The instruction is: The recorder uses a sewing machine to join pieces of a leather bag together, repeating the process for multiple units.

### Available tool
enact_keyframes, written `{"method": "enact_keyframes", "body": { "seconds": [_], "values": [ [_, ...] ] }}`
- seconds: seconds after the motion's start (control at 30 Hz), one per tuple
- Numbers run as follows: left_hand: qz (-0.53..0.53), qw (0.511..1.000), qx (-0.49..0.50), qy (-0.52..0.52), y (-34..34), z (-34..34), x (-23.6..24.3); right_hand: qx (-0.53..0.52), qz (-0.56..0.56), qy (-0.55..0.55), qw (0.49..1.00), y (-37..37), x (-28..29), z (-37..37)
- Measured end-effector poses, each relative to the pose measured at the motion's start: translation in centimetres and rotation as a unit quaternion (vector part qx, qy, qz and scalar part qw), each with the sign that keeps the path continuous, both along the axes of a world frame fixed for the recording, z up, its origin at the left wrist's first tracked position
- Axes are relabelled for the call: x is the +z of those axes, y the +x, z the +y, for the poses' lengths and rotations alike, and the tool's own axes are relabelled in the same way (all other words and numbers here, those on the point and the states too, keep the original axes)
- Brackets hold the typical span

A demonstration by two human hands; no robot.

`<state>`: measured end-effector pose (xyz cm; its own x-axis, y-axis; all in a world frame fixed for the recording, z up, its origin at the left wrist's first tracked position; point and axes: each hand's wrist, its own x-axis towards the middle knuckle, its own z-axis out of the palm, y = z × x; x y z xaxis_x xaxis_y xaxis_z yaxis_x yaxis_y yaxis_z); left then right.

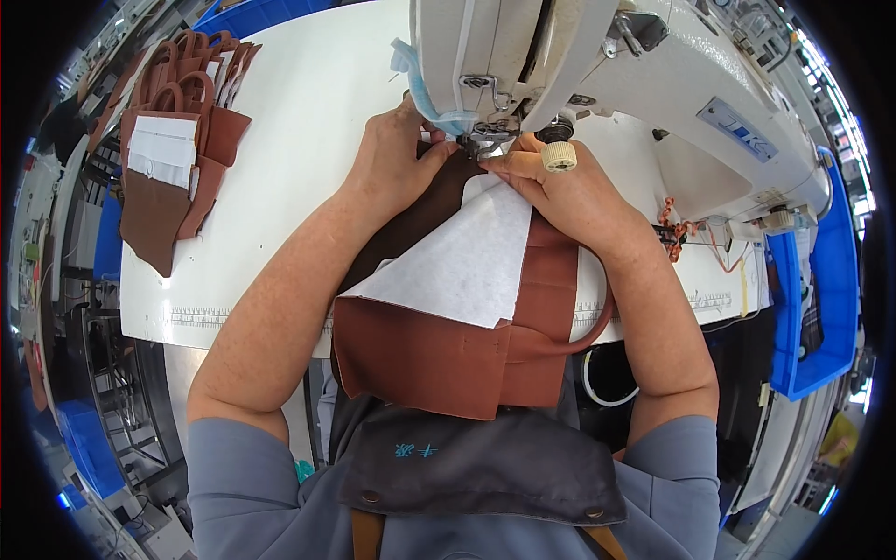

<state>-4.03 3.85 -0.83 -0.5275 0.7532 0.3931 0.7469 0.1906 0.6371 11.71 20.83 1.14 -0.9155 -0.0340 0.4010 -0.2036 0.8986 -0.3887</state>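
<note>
A reddish-brown, leather-like handled piece (pixel 420 350) overhangs the smooth white table's (pixel 289 121) near edge, its far end pinched in the right hand's (pixel 569 182) thumb and forefinger, while the left hand's (pixel 392 154) bent fingers, grip unclear, adjoin the bulky white sewing machine's (pixel 709 84) foot.

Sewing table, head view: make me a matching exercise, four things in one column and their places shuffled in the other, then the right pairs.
Things
1. Stack of brown and white pieces
2. White panel
3. Orange thread
4. Left hand

Places
A. Just left of the needle area of the sewing machine
B. To the right of the right forearm
C. On the far left of the tabletop
D. Between the two forearms

Pairs: 1-C, 2-D, 3-B, 4-A
</note>
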Motion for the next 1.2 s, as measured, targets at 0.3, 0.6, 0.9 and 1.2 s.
{"method": "enact_keyframes", "body": {
  "seconds": [0.3, 0.6, 0.9, 1.2],
  "values": [
    [0.091, 0.994, -0.001, 0.063, -1.1, 0.2, -1.0, -0.021, -0.004, 0.010, 1.000, -0.3, -0.1, -0.1],
    [-0.139, 0.978, -0.083, -0.134, 1.6, -3.1, 4.7, -0.036, 0.003, -0.035, 0.999, -0.5, -0.5, 0.4],
    [-0.006, 0.972, -0.081, -0.222, 4.3, -2.9, 6.9, -0.049, -0.085, -0.114, 0.989, 0.8, 1.4, 0.1],
    [0.133, 0.967, -0.015, -0.218, 4.2, -2.7, 4.5, -0.021, -0.118, -0.031, 0.992, 2.1, 1.5, -2.7]
  ]
}}
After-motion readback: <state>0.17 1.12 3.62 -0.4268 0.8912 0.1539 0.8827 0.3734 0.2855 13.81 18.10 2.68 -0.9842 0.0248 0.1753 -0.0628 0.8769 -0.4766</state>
